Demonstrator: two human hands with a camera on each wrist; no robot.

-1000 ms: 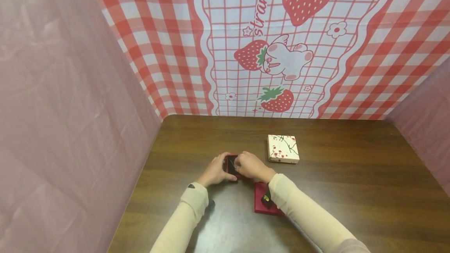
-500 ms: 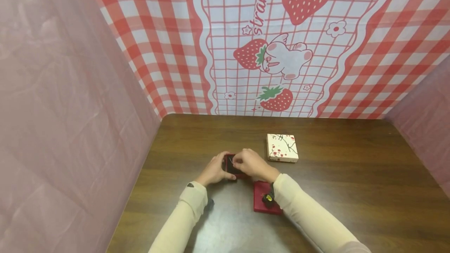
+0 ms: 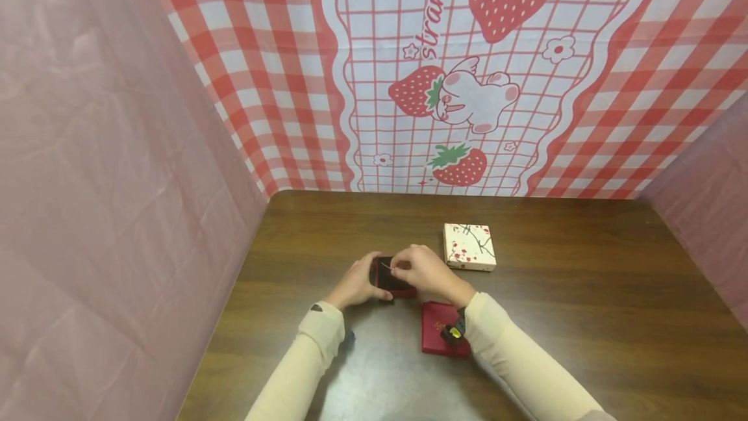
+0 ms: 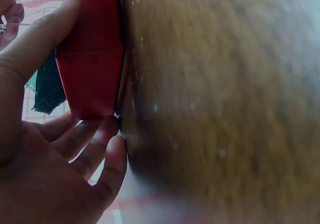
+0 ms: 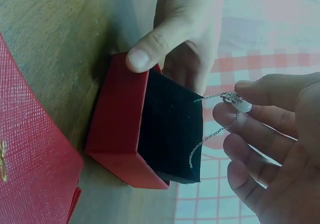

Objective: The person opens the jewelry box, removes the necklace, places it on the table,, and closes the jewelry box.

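My left hand (image 3: 358,283) grips a small red jewellery box (image 5: 117,109), with the thumb on one side and fingers on the opposite side. A black cushion (image 5: 172,129) lies in the box, its far edge raised above the rim in the right wrist view. Over that cushion, my right hand (image 3: 429,271) pinches a fine silver necklace (image 5: 212,134) between thumb and index finger. A small pale pendant (image 5: 243,105) shows at the fingertips. Two strands run from the fingers to the cushion's edge; where they end is hidden. The remaining right fingers are loosely bent.
A red lid (image 3: 434,341) with a gold mark lies on the wooden table (image 3: 584,291), below my right wrist. Behind the right hand sits a square cream box (image 3: 469,247) with a blossom print. A strawberry-patterned cloth (image 3: 374,96) hangs beyond the table.
My right hand has moved slightly right and away from the box, uncovering more of the black cushion. The left hand and box have stayed in place.
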